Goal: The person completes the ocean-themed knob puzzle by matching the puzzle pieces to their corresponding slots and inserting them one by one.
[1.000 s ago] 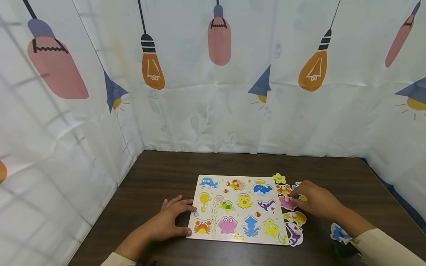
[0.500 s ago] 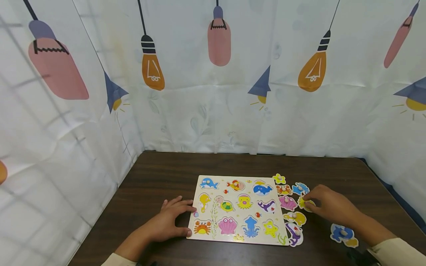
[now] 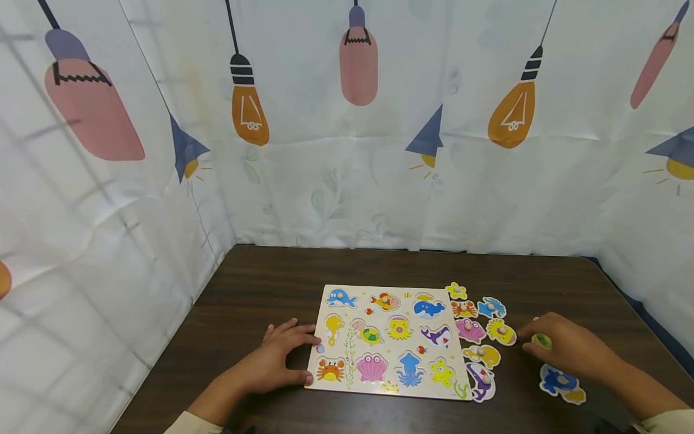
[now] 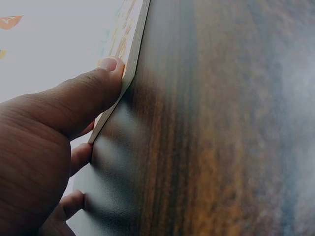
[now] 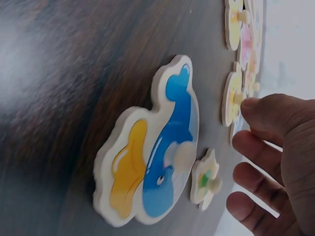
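Observation:
My left hand [image 3: 279, 358] lies at the left edge of a wooden puzzle board [image 3: 352, 386] with sea-animal pictures. In the left wrist view the thumb [image 4: 106, 76] touches the board near its corner. My right hand [image 3: 569, 346] is over the table, right of the loose pieces, its fingers parted and nothing between them. Under its fingertips a green turtle piece [image 3: 542, 341] partly shows. Just left is a yellow octopus piece [image 3: 501, 332]. A blue whale piece [image 5: 167, 147] with a wooden knob lies nearer me, by the right wrist.
Several knobbed pieces line the board's right side: a yellow star [image 3: 456, 291], crab [image 3: 464, 309], blue squid [image 3: 491, 307], pink shell [image 3: 470, 330], yellow seahorse [image 3: 482, 356] and purple whale [image 3: 481, 383]. A patterned white curtain [image 3: 347, 181] hangs behind the dark table [image 3: 271, 271].
My right hand has moved right, off the crab and shell pieces, past the octopus piece to the turtle piece. The blue whale piece came into view from under the right wrist. The left hand stays put.

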A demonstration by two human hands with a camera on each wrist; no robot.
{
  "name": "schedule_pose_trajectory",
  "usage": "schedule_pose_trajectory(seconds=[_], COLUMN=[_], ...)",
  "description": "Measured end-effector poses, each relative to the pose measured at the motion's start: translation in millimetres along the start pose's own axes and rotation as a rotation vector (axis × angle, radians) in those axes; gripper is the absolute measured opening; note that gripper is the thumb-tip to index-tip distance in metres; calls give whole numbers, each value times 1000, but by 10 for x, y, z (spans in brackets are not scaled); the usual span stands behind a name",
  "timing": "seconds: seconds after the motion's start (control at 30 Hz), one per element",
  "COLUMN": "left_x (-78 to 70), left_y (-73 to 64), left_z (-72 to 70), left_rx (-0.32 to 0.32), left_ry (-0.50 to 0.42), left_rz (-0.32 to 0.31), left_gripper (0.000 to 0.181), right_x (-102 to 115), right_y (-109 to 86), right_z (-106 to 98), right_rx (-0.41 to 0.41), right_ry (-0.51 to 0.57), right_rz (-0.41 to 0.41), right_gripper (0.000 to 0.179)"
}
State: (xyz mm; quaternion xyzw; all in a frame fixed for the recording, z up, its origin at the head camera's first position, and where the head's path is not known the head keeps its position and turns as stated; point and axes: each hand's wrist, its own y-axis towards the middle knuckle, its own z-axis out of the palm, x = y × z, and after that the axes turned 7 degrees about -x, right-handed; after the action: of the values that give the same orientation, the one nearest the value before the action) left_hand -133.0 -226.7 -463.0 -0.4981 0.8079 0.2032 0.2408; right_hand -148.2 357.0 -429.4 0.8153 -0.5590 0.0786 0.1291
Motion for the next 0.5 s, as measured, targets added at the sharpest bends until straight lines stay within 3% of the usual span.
schedule_pose_trajectory(seconds=[0.23,0.5], left_x=[-7,-5], left_y=[-2,-2], left_z=[-5,-8], left_rx=[-1,3], left_ry=[-1,3], left_rz=[4,1], left_gripper=[60,60], right_x=[-133,-193], right_y=[-29,-111], right_z=[-48,-102], right_rx=[100,244], right_ry=[3,11], right_rz=[42,195], right_gripper=[24,34])
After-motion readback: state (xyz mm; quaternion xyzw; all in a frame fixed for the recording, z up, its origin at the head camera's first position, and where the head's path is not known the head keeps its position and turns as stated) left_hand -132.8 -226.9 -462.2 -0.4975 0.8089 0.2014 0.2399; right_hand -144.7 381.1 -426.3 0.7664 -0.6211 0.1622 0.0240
